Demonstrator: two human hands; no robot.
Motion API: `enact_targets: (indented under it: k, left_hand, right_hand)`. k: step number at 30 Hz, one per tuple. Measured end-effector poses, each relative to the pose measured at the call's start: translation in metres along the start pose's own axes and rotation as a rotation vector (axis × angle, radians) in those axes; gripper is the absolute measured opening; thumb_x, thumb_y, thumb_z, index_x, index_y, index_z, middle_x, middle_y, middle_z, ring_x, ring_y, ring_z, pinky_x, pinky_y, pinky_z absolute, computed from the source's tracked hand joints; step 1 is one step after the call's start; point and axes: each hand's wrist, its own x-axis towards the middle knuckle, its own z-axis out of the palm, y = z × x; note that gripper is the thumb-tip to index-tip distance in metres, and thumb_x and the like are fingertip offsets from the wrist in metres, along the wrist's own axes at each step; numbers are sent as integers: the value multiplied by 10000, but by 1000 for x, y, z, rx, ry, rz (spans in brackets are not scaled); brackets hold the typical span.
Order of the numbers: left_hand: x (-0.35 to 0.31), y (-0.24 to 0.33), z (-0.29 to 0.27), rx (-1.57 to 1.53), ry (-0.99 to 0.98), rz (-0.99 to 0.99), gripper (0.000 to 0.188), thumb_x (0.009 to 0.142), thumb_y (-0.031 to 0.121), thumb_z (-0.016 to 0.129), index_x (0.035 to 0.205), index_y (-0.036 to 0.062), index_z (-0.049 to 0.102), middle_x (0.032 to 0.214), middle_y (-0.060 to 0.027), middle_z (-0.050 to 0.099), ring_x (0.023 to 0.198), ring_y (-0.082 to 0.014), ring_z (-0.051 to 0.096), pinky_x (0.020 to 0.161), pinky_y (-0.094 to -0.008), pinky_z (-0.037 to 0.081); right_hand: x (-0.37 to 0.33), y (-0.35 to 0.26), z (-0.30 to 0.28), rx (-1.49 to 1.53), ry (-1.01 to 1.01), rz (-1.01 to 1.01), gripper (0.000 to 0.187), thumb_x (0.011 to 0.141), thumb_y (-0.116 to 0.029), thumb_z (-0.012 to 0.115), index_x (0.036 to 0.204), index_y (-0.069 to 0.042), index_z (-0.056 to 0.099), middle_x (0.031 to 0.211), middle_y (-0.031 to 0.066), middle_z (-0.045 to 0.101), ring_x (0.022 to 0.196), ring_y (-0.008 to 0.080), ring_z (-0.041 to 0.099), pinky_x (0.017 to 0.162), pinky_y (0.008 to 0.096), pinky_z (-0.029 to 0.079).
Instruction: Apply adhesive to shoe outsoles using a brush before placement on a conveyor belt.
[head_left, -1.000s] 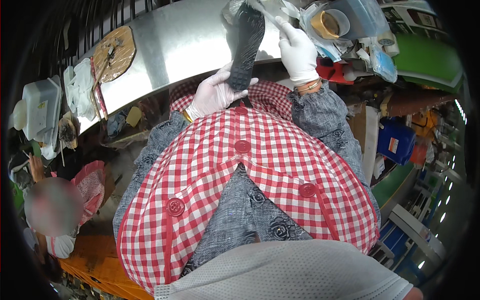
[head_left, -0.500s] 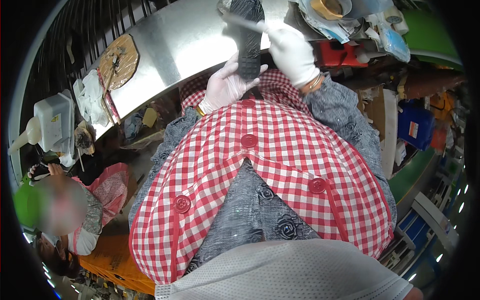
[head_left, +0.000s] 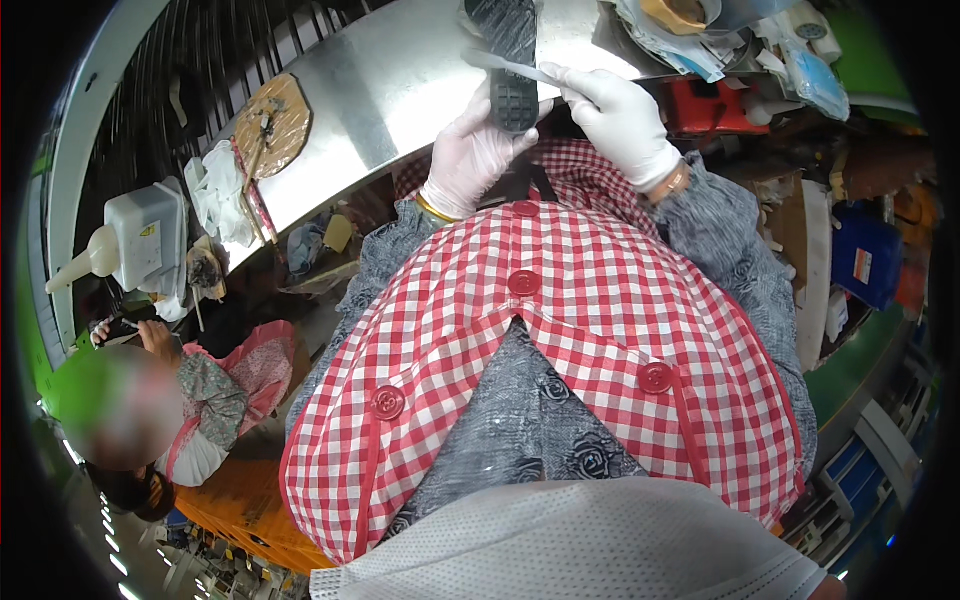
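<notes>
My left hand, in a thin white glove, grips the heel end of a black shoe sole. The sole stands lengthwise in front of me, its blocky tread facing up and its far end near the top edge of the view. In my right hand, gloved too, the fingers are closed on the handle of a slim white toothbrush-like brush. The brush lies across the sole, its head over the left edge; whether it touches the sole I cannot tell.
Beyond my hands runs a shiny metal bench. On its left are a round, stained board with sticks, white cloths and a white container. A red tray and plastic-wrapped clutter stand right. Another person works at lower left.
The brush hand has moved right and toward me, and its blur is gone. My view has shifted, so the surroundings sit further right. Both hands keep their hold.
</notes>
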Motion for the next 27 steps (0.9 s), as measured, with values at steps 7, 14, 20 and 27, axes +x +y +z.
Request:
enact_targets:
  k: [7, 14, 20, 27]
  left_hand:
    - [11, 27, 32, 382, -62, 148, 492, 969, 143, 441, 1432, 46, 307, 1368, -243, 432, 1255, -466, 436, 971, -541, 491]
    - [6, 40, 36, 414, -140, 175, 531, 926, 134, 545, 1417, 92, 347, 1356, -233, 447, 1263, -445, 438, 980, -544, 489]
    - [-2, 37, 36, 343, -82, 247, 509, 895, 115, 597, 1370, 109, 414, 1321, -208, 483, 1230, -392, 493, 950, -568, 505]
    - [2, 43, 44, 253, -97, 270, 453, 895, 114, 587, 1323, 71, 449, 1266, -208, 528, 1213, -382, 512, 900, -570, 542]
  right_hand:
    - [16, -23, -29, 382, 30, 109, 329, 910, -33, 563, 1235, -47, 613, 973, 45, 661, 849, 100, 597, 798, 219, 479]
    - [-4, -44, -18, 271, 154, -136, 296, 873, -19, 614, 1155, -93, 668, 811, 94, 648, 709, 176, 628, 647, 265, 497]
    - [29, -49, -16, 128, 149, -285, 328, 827, -17, 613, 1120, -143, 689, 869, 95, 671, 673, 199, 624, 642, 305, 519]
    - [20, -46, -24, 707, 22, 235, 278, 948, -69, 536, 1205, -62, 642, 872, -19, 639, 769, 34, 553, 728, 199, 481]
